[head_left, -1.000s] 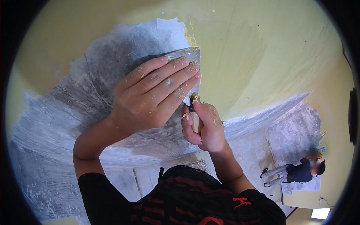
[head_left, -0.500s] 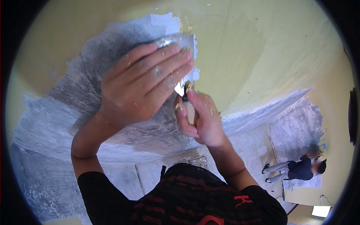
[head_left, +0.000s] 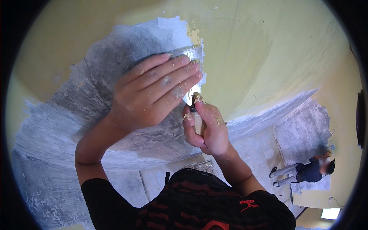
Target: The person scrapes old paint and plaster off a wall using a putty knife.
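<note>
My right hand (head_left: 207,128) is closed around the pale handle of a wide metal scraper (head_left: 193,90), whose blade lies against the wall. Across the blade, my left hand (head_left: 153,90) rests flat with its fingers stretched out, pressing on it and hiding much of the metal. Yellowish flakes cling to both hands and to the base of the blade. The blade's edge meets the border between the bare grey wall patch (head_left: 111,53) and the yellow painted wall (head_left: 245,50).
A tiled floor (head_left: 157,180) shows below, past my torso. At the lower right another person (head_left: 310,170) in a dark top stands facing a partly stripped wall (head_left: 303,130). A dark object (head_left: 360,119) is on the wall at the far right.
Both hands and the scraper have moved a little down the wall. More of the ragged paint edge above the blade now shows. My grip looks the same.
</note>
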A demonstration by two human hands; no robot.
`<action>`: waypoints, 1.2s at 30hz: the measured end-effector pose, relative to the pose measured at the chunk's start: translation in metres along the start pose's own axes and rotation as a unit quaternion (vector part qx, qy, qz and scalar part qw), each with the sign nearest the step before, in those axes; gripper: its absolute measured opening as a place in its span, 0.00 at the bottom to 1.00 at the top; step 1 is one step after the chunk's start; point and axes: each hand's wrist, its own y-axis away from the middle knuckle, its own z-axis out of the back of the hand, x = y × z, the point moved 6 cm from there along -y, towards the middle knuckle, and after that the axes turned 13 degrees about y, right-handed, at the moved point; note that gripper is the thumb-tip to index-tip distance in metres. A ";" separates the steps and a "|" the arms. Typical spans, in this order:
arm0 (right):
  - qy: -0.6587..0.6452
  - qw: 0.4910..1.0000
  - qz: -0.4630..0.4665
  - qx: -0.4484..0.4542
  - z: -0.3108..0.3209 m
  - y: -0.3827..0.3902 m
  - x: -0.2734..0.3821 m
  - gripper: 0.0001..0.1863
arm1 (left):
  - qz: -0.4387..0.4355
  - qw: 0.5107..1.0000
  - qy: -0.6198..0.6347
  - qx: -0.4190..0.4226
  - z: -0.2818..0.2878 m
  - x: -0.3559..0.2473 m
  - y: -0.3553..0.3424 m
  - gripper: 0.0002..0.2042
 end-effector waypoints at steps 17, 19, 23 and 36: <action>-0.002 1.000 -0.012 0.001 -0.001 0.010 -0.002 0.25 | -0.004 0.999 0.032 0.009 -0.002 -0.006 0.004 0.18; 0.007 1.000 -0.013 -0.004 -0.004 0.011 0.003 0.25 | -0.019 1.000 0.002 -0.003 0.000 -0.006 0.001 0.18; -0.006 1.000 -0.007 0.016 -0.004 0.008 0.011 0.26 | -0.019 1.000 0.005 -0.004 0.003 -0.006 -0.005 0.18; 0.081 0.995 0.046 -0.032 -0.005 0.002 0.023 0.24 | 0.005 1.000 -0.011 -0.012 0.004 -0.001 -0.011 0.13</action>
